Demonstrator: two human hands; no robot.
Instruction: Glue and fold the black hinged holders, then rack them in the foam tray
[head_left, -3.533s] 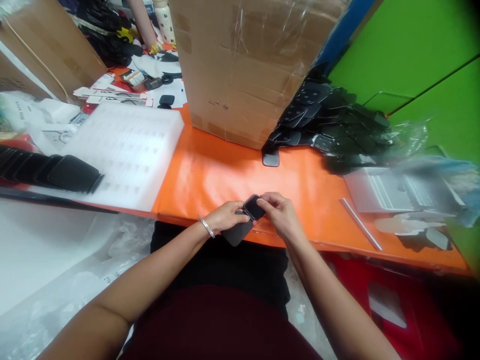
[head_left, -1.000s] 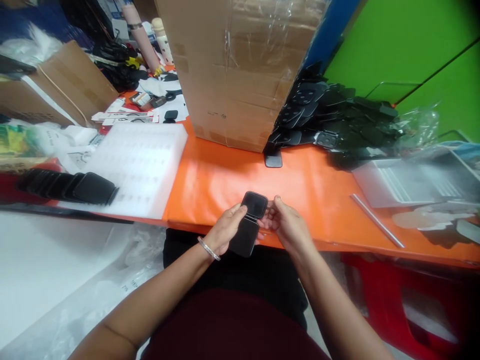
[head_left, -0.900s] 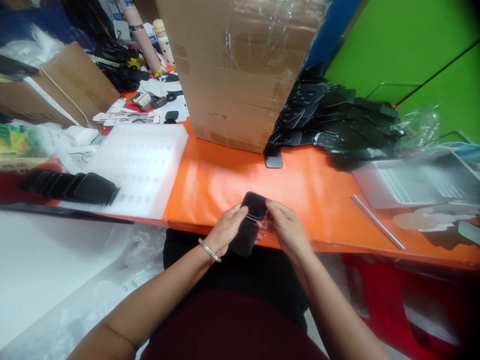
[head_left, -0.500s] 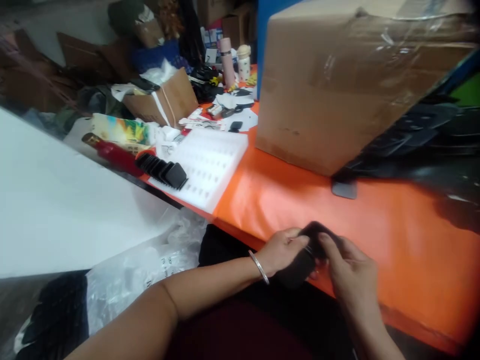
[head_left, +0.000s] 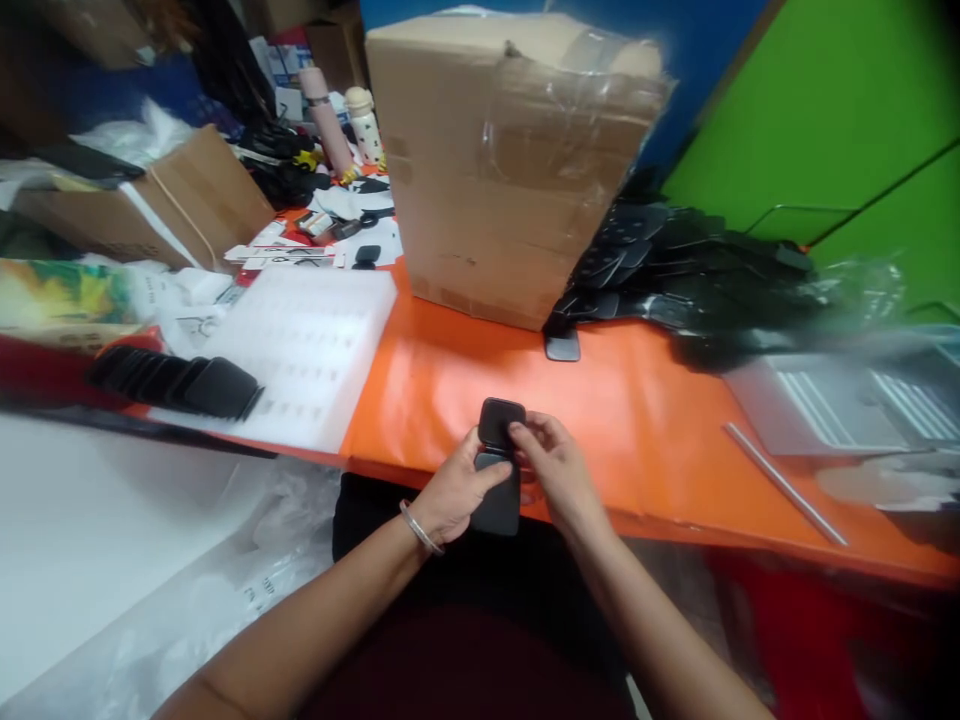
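Left hand (head_left: 457,495) is closed on the lower half of a black two-panel hinged piece (head_left: 498,453), thumb flat across it. Right hand (head_left: 561,468) has its thumb and fingers narrowed on the upper panel's right edge. The piece is right at the front edge of the orange table (head_left: 457,372), roughly upright and opened out. Off to the left there's a white foam block (head_left: 315,320) with a row of black pads (head_left: 221,388) overlapping its front corner. Big taped cardboard box (head_left: 480,190) behind, messy black heap (head_left: 690,270) beside it, thin rod (head_left: 786,484) over on the right.
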